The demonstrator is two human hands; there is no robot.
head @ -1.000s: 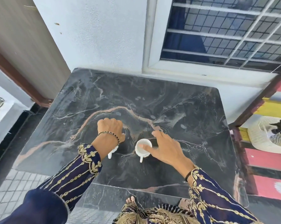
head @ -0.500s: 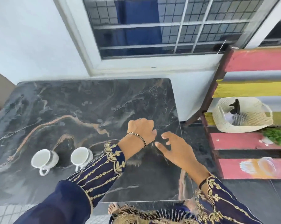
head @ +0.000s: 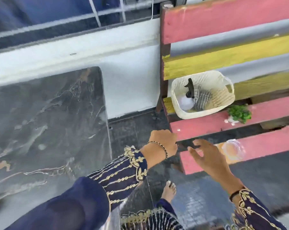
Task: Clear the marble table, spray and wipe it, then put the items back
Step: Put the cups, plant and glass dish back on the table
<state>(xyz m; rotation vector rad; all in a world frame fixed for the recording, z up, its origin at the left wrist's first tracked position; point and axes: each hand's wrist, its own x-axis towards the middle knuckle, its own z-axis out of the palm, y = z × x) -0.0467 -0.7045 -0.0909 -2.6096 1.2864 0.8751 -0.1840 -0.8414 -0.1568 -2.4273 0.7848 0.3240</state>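
The dark marble table (head: 49, 113) fills the left of the head view, and the part that shows is bare. To its right stands a slatted bench (head: 223, 22) painted pink and yellow. A white basket (head: 174, 97) sits on it, holding a bottle with a black trigger (head: 190, 90) and a striped cloth (head: 204, 98). My left hand (head: 163, 143) hovers off the table's right edge, by the bench's near corner, with its fingers curled on nothing. My right hand (head: 205, 156) is spread above the bench's front slat, holding nothing. The two white cups are out of view.
A small green plant (head: 239, 113) lies on a pink slat right of the basket. A clear glass object (head: 231, 150) rests on the front slat near my right hand. My bare foot (head: 169, 191) stands on the dark floor between table and bench. Behind are a white wall and a barred window.
Both hands let go of the two white cups on the table and moved right toward the bench. My view swung right, so the cups left the frame.
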